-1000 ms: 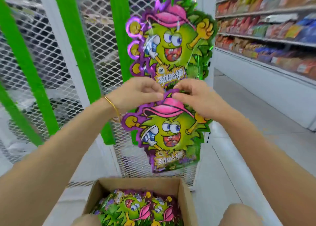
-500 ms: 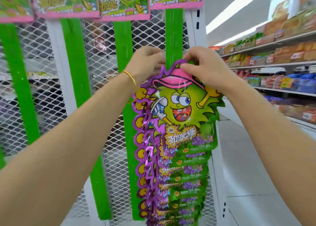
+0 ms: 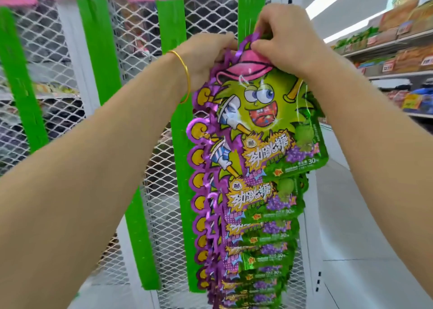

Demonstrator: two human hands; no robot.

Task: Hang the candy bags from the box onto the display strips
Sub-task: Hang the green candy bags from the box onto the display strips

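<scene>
Head view: our left hand (image 3: 208, 51) and right hand (image 3: 288, 34) both pinch one bag (image 3: 264, 112) by its top. At least five more bags (image 3: 257, 215) overlap below. We count four green strips (image 3: 103, 51).

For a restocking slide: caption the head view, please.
The left hand and right hand pinch the top candy bag at a green display strip, above bags already hung.
</scene>
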